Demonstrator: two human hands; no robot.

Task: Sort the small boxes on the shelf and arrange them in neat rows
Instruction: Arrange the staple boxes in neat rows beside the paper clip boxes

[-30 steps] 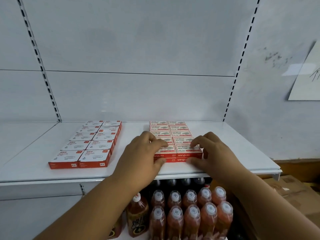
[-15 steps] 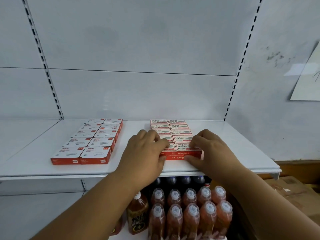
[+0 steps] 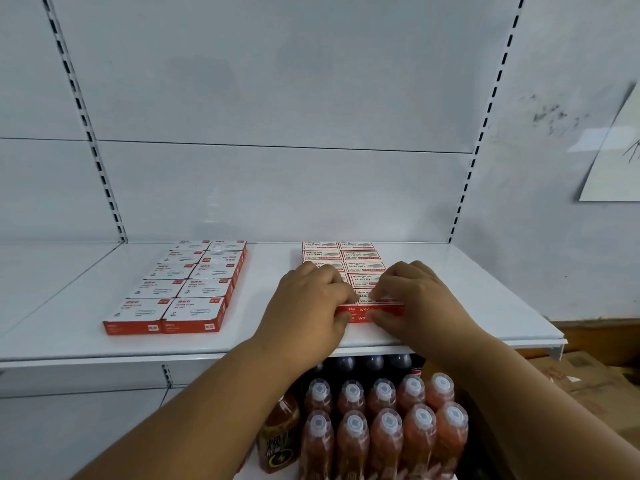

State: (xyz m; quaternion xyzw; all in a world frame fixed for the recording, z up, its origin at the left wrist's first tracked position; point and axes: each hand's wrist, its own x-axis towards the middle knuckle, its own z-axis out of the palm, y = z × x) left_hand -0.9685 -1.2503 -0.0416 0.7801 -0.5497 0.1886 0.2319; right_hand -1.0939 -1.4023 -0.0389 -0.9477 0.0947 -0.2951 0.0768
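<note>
Two blocks of small boxes lie on the white shelf (image 3: 485,306). On the left are white-and-orange paper clip boxes (image 3: 194,289), two columns wide in straight rows. On the right are red-and-white staple boxes (image 3: 360,258), also two columns wide and stacked two high at the front. My left hand (image 3: 308,306) and my right hand (image 3: 419,299) both hold the front staple boxes. Their fingers curl over the tops and the thumbs press the red front faces. The hands cover most of the front two rows.
Under the shelf stand several reddish drink bottles (image 3: 384,427) with clear caps, dark bottles behind them. Brown cardboard boxes (image 3: 595,379) sit low on the right. A paper sheet (image 3: 620,157) hangs on the right wall. The shelf's back panel is bare white.
My two hands have drawn closer together over the front staple boxes, hiding more of them. The paper clip boxes have not moved.
</note>
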